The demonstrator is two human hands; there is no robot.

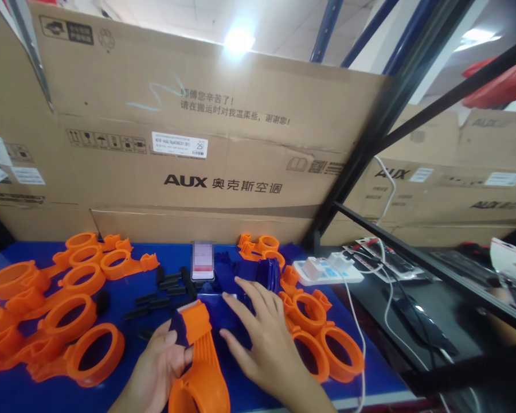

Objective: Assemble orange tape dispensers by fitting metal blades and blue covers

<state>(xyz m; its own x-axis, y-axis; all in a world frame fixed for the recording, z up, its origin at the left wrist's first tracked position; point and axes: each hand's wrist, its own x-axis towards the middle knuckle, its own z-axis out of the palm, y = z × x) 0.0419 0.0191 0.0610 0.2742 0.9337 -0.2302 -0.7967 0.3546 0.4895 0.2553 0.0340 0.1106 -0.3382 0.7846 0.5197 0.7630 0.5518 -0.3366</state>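
My left hand (157,361) is closed around an orange tape dispenser (203,344), whose ring points toward me. A serrated metal blade and a dark blue part show at its upper end. Just right of it, my right hand (269,341) has its fingers spread and holds nothing. Those fingers hover over or touch several dark blue plastic pieces (227,275); contact is hard to make out. Left of these pieces lie several black cylindrical pieces (169,284). Behind them a smartphone (203,264) stands with its screen lit.
Many orange dispenser bodies (75,364) cover the left of the blue tabletop (141,378); more orange bodies (348,373) lie at the right. A white power strip (327,272) with cables sits beyond them. A large cardboard box (223,155) and black rack post (352,166) stand behind.
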